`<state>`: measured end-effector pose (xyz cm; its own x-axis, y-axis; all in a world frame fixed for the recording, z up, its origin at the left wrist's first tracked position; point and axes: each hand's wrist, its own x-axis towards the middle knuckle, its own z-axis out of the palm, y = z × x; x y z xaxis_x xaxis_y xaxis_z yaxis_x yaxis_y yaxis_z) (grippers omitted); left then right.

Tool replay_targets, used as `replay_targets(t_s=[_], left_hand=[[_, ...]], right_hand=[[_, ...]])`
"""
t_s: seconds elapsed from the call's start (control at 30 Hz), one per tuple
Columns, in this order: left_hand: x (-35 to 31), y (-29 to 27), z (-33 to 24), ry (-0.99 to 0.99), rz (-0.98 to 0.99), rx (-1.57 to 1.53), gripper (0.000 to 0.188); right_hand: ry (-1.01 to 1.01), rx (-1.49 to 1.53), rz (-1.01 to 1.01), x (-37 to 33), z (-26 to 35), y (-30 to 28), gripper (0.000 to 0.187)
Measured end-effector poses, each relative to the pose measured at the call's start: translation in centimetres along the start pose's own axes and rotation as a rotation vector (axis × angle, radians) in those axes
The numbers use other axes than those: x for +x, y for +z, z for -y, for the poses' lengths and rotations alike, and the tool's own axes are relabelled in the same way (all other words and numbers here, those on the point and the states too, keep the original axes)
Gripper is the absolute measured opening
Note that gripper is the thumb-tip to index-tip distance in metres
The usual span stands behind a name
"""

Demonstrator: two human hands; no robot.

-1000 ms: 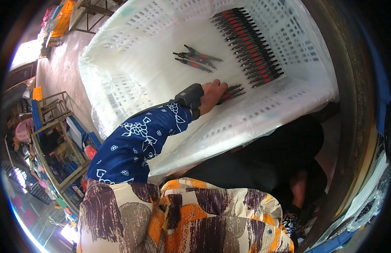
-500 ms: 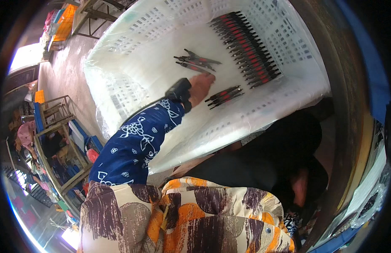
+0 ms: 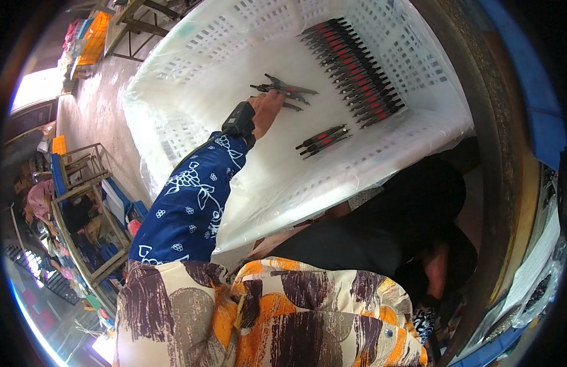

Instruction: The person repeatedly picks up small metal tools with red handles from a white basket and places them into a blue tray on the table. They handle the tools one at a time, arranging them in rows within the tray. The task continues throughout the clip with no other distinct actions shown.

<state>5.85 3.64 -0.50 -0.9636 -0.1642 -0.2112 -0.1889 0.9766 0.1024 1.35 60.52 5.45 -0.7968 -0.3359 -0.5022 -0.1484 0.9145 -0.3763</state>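
- White lattice crate [image 3: 168, 136], lined in clear film [image 3: 250, 227]: avoid dragging the film.
- Long row of slim black-and-red tools [image 3: 355, 73], along the far right side: leave undisturbed.
- Left hand [image 3: 268, 111]: fingers curled at the loose pile [image 3: 294, 89], impossible to say whether pinching.
- Right hand [image 3: 438, 269]: shadowed, outside the crate, fingers unreadable.
- Crossed pieces in that pile: better freed singly, by the middle.
- Small parallel group [image 3: 324, 140], toward the nearer side: avoid nudging.

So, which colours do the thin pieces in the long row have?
The thin pieces are mainly black with red middles, seen best in the head view.
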Motion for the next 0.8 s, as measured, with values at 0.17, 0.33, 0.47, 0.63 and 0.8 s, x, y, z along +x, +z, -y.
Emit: replay_targets(t_s=[0.17,0.33,0.47,0.63,0.8], left_hand=[[-0.4,0.0,-0.4,0.093,-0.050,-0.064,0.019],[0.3,1.4,-4.1,-0.072,-0.056,-0.351,0.007],[0.5,2.1,-6.1,-0.117,-0.011,-0.492,0.010],[0.4,2.6,-7.3,-0.093,-0.021,-0.543,0.014],[0.7,3.2,-7.5,-0.064,-0.017,-0.511,0.015]], right_hand=[[-0.079,-0.039,-0.083,-0.1,-4.0,2.7,0.024],[-0.002,0.156,0.003,0.3,-4.9,2.3,0.025],[0.038,0.090,0.089,0.2,-3.4,0.7,0.023],[-0.052,0.021,0.013,-0.1,-4.0,2.5,0.018],[-0.063,0.044,-0.006,-0.1,-4.8,2.7,0.025]])
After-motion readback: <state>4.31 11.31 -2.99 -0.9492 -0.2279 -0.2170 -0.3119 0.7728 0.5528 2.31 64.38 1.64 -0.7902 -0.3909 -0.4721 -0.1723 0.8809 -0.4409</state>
